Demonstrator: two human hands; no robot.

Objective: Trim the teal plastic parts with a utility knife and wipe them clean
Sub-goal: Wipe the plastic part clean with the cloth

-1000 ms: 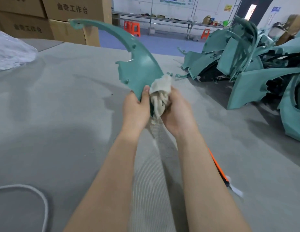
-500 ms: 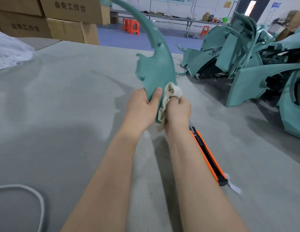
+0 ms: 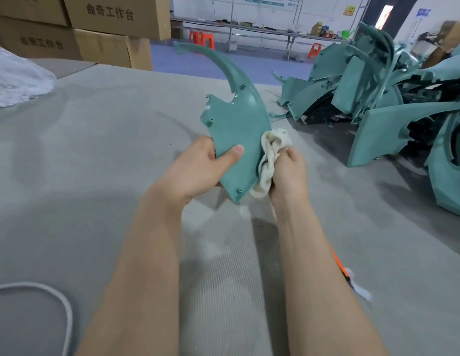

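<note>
A curved teal plastic part with a long horn-like tip is held above the grey table, its inner side with small pegs facing me. My left hand grips its lower left edge, thumb laid across the face. My right hand grips a bunched cream cloth against the part's right edge. An orange utility knife lies on the table, mostly hidden behind my right forearm.
A heap of teal plastic parts fills the table's right side. Cardboard boxes stack at the back left, beside a white plastic bag. A white cord loops at the lower left. The grey felt table spreads to the left.
The part has tilted and turned, its horn tip now lower and pointing left. My left thumb has slid further across its face. The cloth has moved up along the right edge.
</note>
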